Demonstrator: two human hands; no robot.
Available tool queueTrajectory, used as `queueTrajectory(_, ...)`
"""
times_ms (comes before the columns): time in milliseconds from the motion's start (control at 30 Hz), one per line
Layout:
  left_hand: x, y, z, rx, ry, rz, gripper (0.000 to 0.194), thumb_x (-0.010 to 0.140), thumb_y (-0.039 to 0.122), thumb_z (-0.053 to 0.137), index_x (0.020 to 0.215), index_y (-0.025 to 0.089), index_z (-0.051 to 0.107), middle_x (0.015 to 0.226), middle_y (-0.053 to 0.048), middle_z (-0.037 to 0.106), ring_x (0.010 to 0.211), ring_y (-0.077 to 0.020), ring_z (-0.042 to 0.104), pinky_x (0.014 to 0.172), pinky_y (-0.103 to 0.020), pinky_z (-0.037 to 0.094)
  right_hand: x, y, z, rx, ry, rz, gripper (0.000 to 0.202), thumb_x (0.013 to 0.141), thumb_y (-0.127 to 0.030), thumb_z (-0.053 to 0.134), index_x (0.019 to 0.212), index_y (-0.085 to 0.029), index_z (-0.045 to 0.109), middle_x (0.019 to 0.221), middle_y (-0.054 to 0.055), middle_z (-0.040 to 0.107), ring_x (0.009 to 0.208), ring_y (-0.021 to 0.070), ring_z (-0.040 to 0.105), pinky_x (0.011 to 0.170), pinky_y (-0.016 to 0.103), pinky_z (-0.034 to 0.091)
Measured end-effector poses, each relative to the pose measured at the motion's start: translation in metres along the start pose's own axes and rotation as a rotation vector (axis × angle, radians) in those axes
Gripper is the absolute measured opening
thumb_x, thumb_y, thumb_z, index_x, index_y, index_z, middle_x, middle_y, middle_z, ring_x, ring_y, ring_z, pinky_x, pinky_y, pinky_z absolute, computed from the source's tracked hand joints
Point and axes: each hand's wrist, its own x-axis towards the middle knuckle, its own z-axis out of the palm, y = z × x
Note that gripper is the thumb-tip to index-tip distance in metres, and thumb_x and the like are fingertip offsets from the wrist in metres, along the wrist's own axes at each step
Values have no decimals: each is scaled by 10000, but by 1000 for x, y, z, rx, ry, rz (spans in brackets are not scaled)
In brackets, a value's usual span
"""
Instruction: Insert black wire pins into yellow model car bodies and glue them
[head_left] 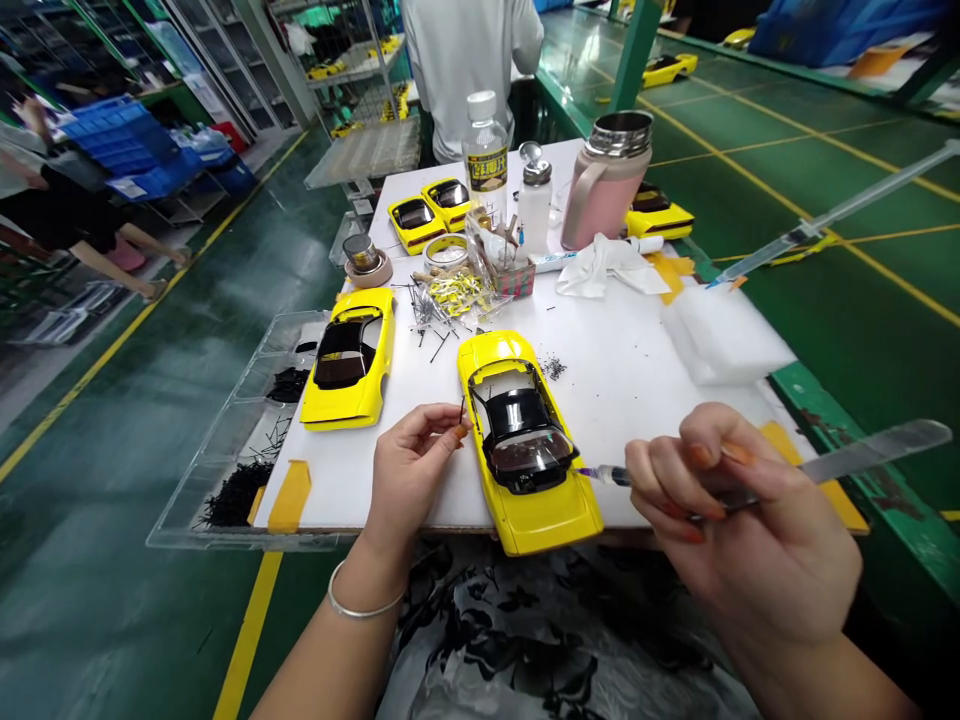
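A yellow toy car body (544, 520) with a black roof and dark windows lies at the table's front edge, between my hands. My left hand (417, 455) is closed at its left side, pinching a thin black rod (462, 408) upright between thumb and finger. My right hand (739, 510) is wrapped round a slim tool with a clear flat handle (877, 448); its purple-tinged tip is at the right rear edge of the car's window. Whether this tool is a brush or something else I cannot tell. Tiny black bits (553, 368) lie beside the car.
Another yellow car body (346, 370) stands left, by a clear compartment tray (180, 500) of black parts. Behind are a bag of yellow pieces (455, 292), a bottle (487, 165), a pink flask (606, 185) and tissue (611, 268). A syringe (806, 232) rests on white foam (724, 335).
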Motion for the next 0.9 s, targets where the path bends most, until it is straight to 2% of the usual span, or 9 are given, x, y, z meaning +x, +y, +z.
queueTrajectory(300, 0, 1, 0, 35, 0, -3, 158, 834, 257, 805, 979, 200, 779, 908, -31, 796, 846, -137, 745, 723, -191, 608, 4, -1, -2, -84, -46, 39, 219, 931, -349, 557, 756, -221, 595, 519, -44, 224, 498, 112, 237, 403, 195, 186)
queueTrajectory(500, 0, 1, 0, 40, -1, 11, 159, 833, 248, 803, 977, 188, 775, 903, -39, 794, 844, -143, 742, 726, -199, 604, 5, -5, -1, -296, -223, 132, 281, 994, -409, 561, 813, -205, 628, 586, -33, 334, 530, 99, 266, 453, 226, 196)
queueTrajectory(700, 0, -2, -1, 42, -8, 13, 162, 846, 261, 801, 991, 194, 774, 904, -39, 788, 852, -149, 742, 726, -208, 605, 16, -14, -8, -291, -351, 209, 307, 978, -435, 594, 795, -191, 634, 583, -35, 336, 512, 87, 242, 438, 223, 161)
queueTrajectory(767, 0, -3, -2, 47, -7, 11, 165, 846, 271, 806, 993, 204, 776, 909, -33, 788, 855, -146, 740, 733, -206, 604, 21, -19, -12, -265, -337, 155, 307, 959, -418, 605, 763, -186, 647, 554, -35, 314, 506, 94, 253, 429, 221, 165)
queueTrajectory(900, 1, -3, -2, 68, 5, -7, 186, 838, 310, 820, 984, 202, 782, 913, -35, 789, 850, -145, 737, 750, -207, 605, 34, -22, -18, -89, -163, -16, 279, 920, -356, 597, 700, -190, 635, 528, -35, 264, 506, 110, 258, 381, 181, 187)
